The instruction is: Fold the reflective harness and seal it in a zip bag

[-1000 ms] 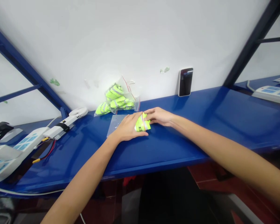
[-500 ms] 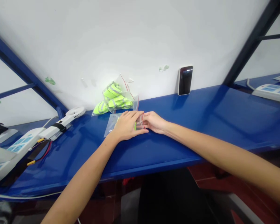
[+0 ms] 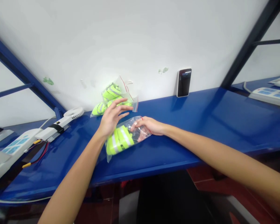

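The right hand (image 3: 147, 125) lies on the blue shelf (image 3: 200, 124) with its fingers curled around the mouth end of a clear zip bag (image 3: 126, 137), gripping it by the red-lined opening. The left hand (image 3: 112, 116) hovers just above the bag's other half, fingers spread wide and loose, holding nothing; whether its palm brushes the plastic is hard to tell from here. One bag is in hand, and inside it sits one folded neon-yellow reflective band (image 3: 118, 141). The bag's long axis runs slantwise, its mouth pointing toward the right hand and its closed bottom toward the shelf's near edge. Behind the bag, against the wall, lies a pile of filled bags (image 3: 112, 96); their count is unclear, perhaps three. Farther right of the bag one dark phone (image 3: 184, 82) stands against the wall. Left of the bag lies one small white fan (image 3: 67, 116).
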`<state>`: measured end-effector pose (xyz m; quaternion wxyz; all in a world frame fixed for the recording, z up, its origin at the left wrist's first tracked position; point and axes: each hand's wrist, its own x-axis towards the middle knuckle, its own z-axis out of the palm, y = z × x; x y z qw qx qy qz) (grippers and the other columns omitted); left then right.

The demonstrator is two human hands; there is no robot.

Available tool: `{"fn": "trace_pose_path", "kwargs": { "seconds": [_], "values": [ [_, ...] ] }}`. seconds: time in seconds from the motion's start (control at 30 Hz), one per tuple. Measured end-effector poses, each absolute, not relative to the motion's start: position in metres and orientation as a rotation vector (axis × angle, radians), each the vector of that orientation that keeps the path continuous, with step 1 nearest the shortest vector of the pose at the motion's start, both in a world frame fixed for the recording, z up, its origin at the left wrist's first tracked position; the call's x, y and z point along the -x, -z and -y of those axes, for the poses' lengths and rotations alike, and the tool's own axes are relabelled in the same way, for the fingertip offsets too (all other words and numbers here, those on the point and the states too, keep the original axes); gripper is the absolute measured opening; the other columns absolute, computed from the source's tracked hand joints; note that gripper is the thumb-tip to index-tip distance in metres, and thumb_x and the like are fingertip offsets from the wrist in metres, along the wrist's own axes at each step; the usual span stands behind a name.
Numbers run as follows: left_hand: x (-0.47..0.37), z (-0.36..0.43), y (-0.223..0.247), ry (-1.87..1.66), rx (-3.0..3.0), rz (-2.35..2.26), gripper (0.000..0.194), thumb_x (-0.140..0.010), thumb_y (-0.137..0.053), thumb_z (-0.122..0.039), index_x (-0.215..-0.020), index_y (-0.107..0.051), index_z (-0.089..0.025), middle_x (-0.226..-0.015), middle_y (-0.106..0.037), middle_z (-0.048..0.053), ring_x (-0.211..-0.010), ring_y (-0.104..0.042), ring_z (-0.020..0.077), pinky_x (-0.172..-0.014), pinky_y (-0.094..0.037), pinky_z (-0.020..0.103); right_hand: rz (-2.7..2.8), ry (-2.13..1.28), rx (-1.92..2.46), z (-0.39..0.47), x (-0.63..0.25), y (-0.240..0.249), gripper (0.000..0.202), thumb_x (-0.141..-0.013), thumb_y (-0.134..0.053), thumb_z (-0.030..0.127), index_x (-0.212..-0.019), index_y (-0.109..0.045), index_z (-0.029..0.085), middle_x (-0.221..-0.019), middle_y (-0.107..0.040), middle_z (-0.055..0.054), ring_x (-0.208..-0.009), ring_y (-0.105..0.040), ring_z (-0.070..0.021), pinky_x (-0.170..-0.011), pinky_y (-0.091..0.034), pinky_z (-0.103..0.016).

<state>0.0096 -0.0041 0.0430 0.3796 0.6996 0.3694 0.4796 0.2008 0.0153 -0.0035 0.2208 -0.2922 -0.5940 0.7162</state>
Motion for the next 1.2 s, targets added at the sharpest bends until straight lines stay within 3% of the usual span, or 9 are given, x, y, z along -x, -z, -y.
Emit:
{"fn": "trace_pose_path", "kwargs": {
  "seconds": [0.13,0.23,0.3,0.53,0.67,0.8,1.0,1.1,1.2],
  "values": [
    [-0.011,0.013,-0.040,-0.883,-2.113,-1.130,0.027,-0.087,-0.056,-0.041,-0.091,-0.069,-0.017,-0.090,-0.071,0.005,-0.088,-0.065,0.0209,-0.084,-0.050,0.033,2.022,-1.428,1.065,-0.021,-0.205,0.001,0.015,-0.076,-0.061,0.024,-0.088,-0.065,0.016,-0.070,-0.070,-0.006,-0.059,-0.067,-0.0204,-0.056,-0.051,-0.030],
    [-0.020,0.017,-0.031,-0.551,-2.353,-1.260,0.028,-0.089,-0.051,-0.035,-0.085,-0.073,-0.018,-0.085,-0.071,0.005,-0.082,-0.063,0.0204,-0.080,-0.048,0.031,2.195,-0.772,1.181,-0.029,-0.216,-0.001,0.037,-0.070,-0.073,0.023,-0.104,-0.061,0.016,-0.078,-0.069,-0.004,-0.067,-0.063,-0.0177,-0.060,-0.045,-0.026],
    [-0.025,0.017,-0.026,-0.439,-2.406,-1.287,0.032,-0.091,-0.047,-0.034,-0.090,-0.075,-0.018,-0.088,-0.071,0.007,-0.085,-0.063,0.0213,-0.083,-0.047,0.032,2.348,-0.624,1.201,-0.034,-0.225,-0.001,0.047,-0.074,-0.074,0.032,-0.116,-0.059,0.016,-0.085,-0.069,-0.004,-0.072,-0.061,-0.0176,-0.063,-0.042,-0.026],
    [-0.022,0.005,-0.021,-0.389,-2.157,-1.253,0.040,-0.092,-0.047,-0.042,-0.121,-0.069,-0.026,-0.116,-0.069,0.006,-0.106,-0.061,0.0250,-0.093,-0.045,0.035,2.490,-0.720,1.281,-0.042,-0.240,-0.008,0.035,-0.078,-0.072,0.041,-0.105,-0.069,0.019,-0.091,-0.068,-0.005,-0.073,-0.061,-0.0171,-0.062,-0.041,-0.026],
    [-0.012,-0.009,-0.011,-0.742,-1.985,-1.438,0.044,-0.083,-0.059,-0.036,-0.122,-0.067,-0.018,-0.118,-0.067,0.010,-0.101,-0.060,0.0249,-0.089,-0.045,0.036,2.521,-0.738,1.263,-0.040,-0.239,-0.009,0.018,-0.078,-0.071,0.031,-0.090,-0.072,0.017,-0.083,-0.069,-0.004,-0.069,-0.059,-0.0159,-0.061,-0.040,-0.026],
    [-0.002,-0.021,-0.003,-0.707,-1.873,-1.431,0.054,-0.080,-0.065,-0.042,-0.127,-0.065,-0.017,-0.116,-0.069,0.011,-0.099,-0.062,0.0251,-0.087,-0.046,0.036,2.475,-0.756,1.109,-0.037,-0.235,-0.007,0.010,-0.077,-0.066,0.017,-0.085,-0.071,0.016,-0.081,-0.070,-0.003,-0.068,-0.059,-0.0147,-0.065,-0.041,-0.025],
    [0.008,-0.028,0.004,-0.747,-1.974,-1.479,0.035,-0.080,-0.065,-0.045,-0.097,-0.075,-0.016,-0.086,-0.074,0.008,-0.080,-0.065,0.0220,-0.074,-0.047,0.031,2.377,-0.753,1.000,-0.032,-0.231,-0.007,0.011,-0.074,-0.061,0.009,-0.083,-0.064,0.015,-0.084,-0.068,-0.004,-0.073,-0.060,-0.0151,-0.066,-0.042,-0.025],
    [0.003,-0.024,0.007,-0.862,-1.922,-1.379,0.033,-0.077,-0.069,-0.045,-0.091,-0.072,-0.015,-0.079,-0.071,0.006,-0.071,-0.063,0.0181,-0.067,-0.047,0.028,2.316,-0.820,1.020,-0.031,-0.230,-0.007,0.027,-0.072,-0.062,0.008,-0.098,-0.062,0.014,-0.092,-0.070,-0.006,-0.071,-0.060,-0.0144,-0.063,-0.042,-0.024],
    [-0.008,-0.019,0.009,-1.032,-1.791,-1.223,0.037,-0.072,-0.075,-0.042,-0.096,-0.067,-0.014,-0.078,-0.068,0.004,-0.066,-0.062,0.0144,-0.065,-0.048,0.026,2.258,-0.929,1.008,-0.031,-0.229,-0.005,0.044,-0.077,-0.066,0.021,-0.119,-0.059,0.014,-0.089,-0.071,-0.005,-0.068,-0.059,-0.0146,-0.062,-0.042,-0.025]
  ]
}}
